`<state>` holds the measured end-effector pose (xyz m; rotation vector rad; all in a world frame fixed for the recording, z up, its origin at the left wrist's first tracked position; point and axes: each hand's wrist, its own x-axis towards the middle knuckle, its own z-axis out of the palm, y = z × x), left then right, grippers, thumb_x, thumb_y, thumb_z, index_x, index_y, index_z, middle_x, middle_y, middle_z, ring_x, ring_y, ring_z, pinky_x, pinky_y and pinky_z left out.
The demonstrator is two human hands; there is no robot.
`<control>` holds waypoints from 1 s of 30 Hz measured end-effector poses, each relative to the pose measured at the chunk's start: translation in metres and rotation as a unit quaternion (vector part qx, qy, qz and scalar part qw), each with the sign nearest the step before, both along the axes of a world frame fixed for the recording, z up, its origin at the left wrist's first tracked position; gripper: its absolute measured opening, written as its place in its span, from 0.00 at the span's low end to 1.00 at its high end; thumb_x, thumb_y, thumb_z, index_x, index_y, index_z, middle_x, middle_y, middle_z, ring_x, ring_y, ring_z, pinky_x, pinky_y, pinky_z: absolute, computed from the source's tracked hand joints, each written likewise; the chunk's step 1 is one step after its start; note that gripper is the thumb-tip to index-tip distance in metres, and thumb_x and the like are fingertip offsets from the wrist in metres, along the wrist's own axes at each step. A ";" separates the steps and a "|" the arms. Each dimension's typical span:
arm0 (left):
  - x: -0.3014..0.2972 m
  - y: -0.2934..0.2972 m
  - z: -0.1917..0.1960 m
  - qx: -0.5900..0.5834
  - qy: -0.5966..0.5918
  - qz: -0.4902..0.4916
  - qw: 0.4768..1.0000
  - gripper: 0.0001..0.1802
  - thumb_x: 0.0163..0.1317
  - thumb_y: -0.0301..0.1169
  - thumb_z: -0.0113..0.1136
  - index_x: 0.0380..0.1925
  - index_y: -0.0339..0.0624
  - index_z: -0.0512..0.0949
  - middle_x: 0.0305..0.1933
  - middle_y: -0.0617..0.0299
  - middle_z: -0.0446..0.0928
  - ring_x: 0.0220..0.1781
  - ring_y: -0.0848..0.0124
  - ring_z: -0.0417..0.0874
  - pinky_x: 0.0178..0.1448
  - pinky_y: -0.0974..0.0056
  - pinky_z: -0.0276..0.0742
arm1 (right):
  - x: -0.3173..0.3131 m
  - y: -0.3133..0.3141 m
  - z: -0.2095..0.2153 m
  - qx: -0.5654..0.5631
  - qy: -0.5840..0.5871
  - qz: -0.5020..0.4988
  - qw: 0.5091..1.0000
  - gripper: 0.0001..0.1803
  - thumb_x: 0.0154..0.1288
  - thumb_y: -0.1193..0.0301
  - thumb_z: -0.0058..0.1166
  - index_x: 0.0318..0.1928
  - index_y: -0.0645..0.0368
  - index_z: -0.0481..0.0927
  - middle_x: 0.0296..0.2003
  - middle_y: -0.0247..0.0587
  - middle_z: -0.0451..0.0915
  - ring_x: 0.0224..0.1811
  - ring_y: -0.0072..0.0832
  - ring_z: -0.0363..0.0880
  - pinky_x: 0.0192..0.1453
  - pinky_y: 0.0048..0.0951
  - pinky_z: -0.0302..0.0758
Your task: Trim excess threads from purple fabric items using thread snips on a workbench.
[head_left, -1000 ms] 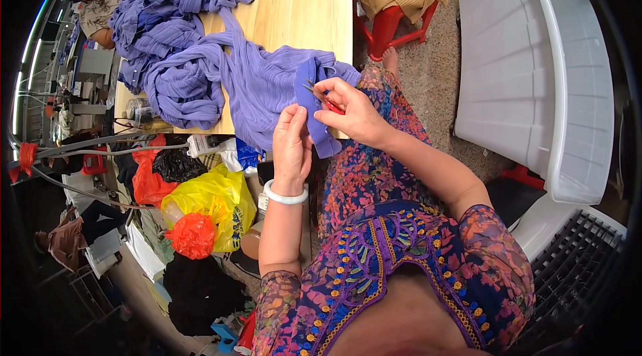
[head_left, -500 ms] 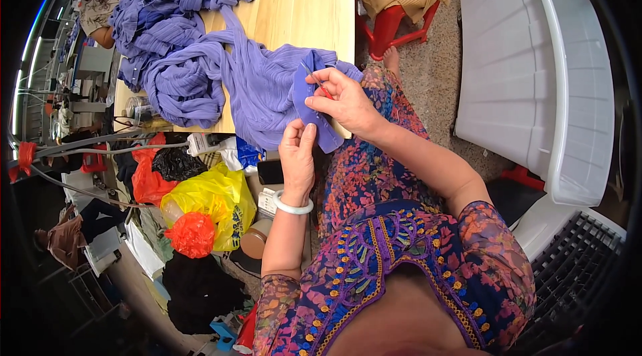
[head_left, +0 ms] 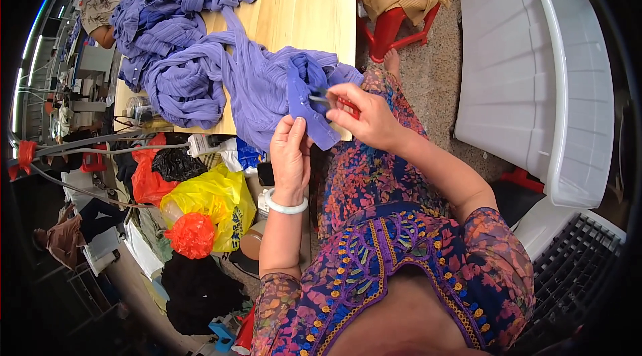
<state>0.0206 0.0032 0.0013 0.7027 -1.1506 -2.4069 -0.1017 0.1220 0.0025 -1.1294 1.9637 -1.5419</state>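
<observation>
1. Hands come first, nearest to us: our left hand (head_left: pixel 289 155), with a white bangle (head_left: pixel 286 207) on its wrist, is closed on the lower edge of a purple garment (head_left: pixel 307 98), thumb pressing the cloth.
2. Our right hand (head_left: pixel 368 118) pinches a small red-handled thread snip (head_left: pixel 334 98) between closed fingers, its tip touching the same fold of purple cloth.
3. We hold the garment at the near edge of a pale wooden table (head_left: pixel 314 1); its length trails away onto the tabletop.
4. Further along the table lies a heap of purple cloth (head_left: pixel 180 35).
5. To our left, below the table, sit a yellow bag (head_left: pixel 214 199) and a red bag (head_left: pixel 190 235).
6. To our right stands a white plastic crate (head_left: pixel 535 75); beyond the table's right side, a red stool (head_left: pixel 391 28) carries tan cloth.
</observation>
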 end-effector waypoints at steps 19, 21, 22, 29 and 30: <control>-0.004 0.003 -0.002 0.014 -0.026 0.017 0.999 0.05 0.62 0.28 0.49 0.34 0.40 0.72 0.32 0.67 0.74 0.30 0.82 0.74 0.35 0.77 0.73 | 0.009 0.007 -0.014 -0.041 0.193 -0.011 0.980 0.16 0.52 0.66 0.56 0.39 0.61 0.72 0.27 0.43 0.76 0.27 0.36 0.77 0.28 0.29 0.73; -0.002 0.002 -0.003 0.017 -0.025 0.016 0.999 0.04 0.62 0.28 0.49 0.34 0.40 0.72 0.32 0.67 0.74 0.30 0.82 0.74 0.35 0.78 0.73 | 0.009 0.006 -0.015 -0.045 0.190 -0.016 0.981 0.16 0.52 0.66 0.56 0.39 0.61 0.72 0.27 0.43 0.76 0.27 0.36 0.77 0.28 0.29 0.73; -0.001 0.001 -0.003 0.020 -0.018 0.011 1.000 0.04 0.62 0.29 0.49 0.34 0.41 0.72 0.32 0.67 0.75 0.30 0.82 0.74 0.35 0.78 0.73 | 0.010 0.006 -0.015 -0.040 0.184 -0.015 0.982 0.16 0.52 0.66 0.56 0.39 0.61 0.72 0.26 0.42 0.76 0.26 0.35 0.77 0.28 0.29 0.73; -0.001 0.001 -0.005 0.019 -0.029 0.012 0.999 0.03 0.62 0.29 0.49 0.32 0.43 0.71 0.31 0.68 0.75 0.29 0.82 0.74 0.33 0.77 0.71 | 0.010 0.005 -0.015 -0.037 0.192 -0.017 0.981 0.15 0.52 0.66 0.56 0.38 0.61 0.72 0.26 0.42 0.76 0.26 0.35 0.77 0.28 0.29 0.73; -0.002 0.002 -0.003 0.019 -0.029 0.012 0.999 0.03 0.62 0.29 0.49 0.32 0.43 0.71 0.31 0.68 0.75 0.29 0.82 0.74 0.33 0.77 0.71 | 0.010 0.005 -0.015 -0.036 0.192 -0.018 0.981 0.15 0.52 0.66 0.56 0.38 0.61 0.72 0.26 0.42 0.76 0.26 0.35 0.77 0.28 0.29 0.73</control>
